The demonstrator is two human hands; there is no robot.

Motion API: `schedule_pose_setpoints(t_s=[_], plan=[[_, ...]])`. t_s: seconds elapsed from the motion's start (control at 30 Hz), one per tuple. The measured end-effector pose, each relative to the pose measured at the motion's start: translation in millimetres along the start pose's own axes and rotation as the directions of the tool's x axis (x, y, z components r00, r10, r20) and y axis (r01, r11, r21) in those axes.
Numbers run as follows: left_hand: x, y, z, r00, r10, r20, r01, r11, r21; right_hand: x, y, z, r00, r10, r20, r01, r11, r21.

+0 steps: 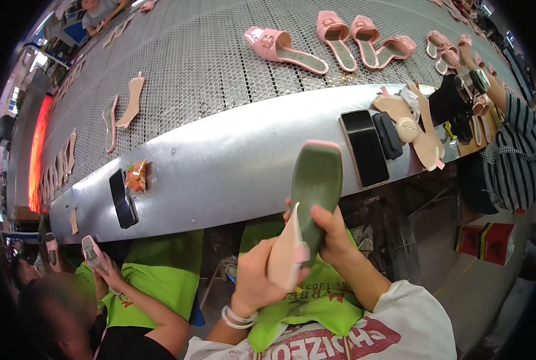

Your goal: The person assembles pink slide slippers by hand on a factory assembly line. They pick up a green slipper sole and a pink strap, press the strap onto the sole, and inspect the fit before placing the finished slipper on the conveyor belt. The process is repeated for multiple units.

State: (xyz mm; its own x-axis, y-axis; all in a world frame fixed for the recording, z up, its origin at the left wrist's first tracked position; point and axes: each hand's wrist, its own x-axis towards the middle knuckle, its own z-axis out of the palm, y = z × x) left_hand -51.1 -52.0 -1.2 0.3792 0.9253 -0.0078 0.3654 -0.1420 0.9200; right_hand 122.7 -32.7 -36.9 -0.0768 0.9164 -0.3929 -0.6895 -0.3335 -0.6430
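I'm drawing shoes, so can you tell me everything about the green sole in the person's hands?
The green sole is long, olive-coloured and smooth, with a faint shine; I can't tell whether it's plastic or leather. Its broad, squared end points up and away from the person, edged in pink. It's held in the air by the metal table edge. The right hand grips it, thumb on the green face. The left hand holds a beige piece that hides some of its lower part.

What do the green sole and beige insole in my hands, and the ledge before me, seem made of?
The green sole: probably moulded rubber or plastic, satin, from its smooth, soft sheen. The beige insole: matte and plain, perhaps leather or synthetic; I can't tell which. The ledge: bare metal, semi-gloss, from its grey, streaky reflections.
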Motion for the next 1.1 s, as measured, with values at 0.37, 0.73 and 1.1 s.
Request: schedule_pose_setpoints(t_s=[0.37, 0.73, 1.1], plan=[[-38.6, -84.7, 31.7, 0.874, -0.484, 0.039, 0.335, 0.543, -0.770, -52.1, 67.1, -30.9, 0.879, 0.456, 0.141, -0.473, 0.873, 0.123], [-35.5, -82.8, 28.9, 0.812, -0.584, -0.024, 0.405, 0.591, -0.697, -44.4, 75.5, -35.2, 0.865, 0.478, 0.149, -0.498, 0.853, 0.157], [1.6, -29.9, -40.7, 0.961, -0.160, 0.223, 0.036, 0.879, 0.475, -41.5, 0.0, 6.9, 0.571, -0.395, 0.720, 0.636, -0.341, -0.692]])
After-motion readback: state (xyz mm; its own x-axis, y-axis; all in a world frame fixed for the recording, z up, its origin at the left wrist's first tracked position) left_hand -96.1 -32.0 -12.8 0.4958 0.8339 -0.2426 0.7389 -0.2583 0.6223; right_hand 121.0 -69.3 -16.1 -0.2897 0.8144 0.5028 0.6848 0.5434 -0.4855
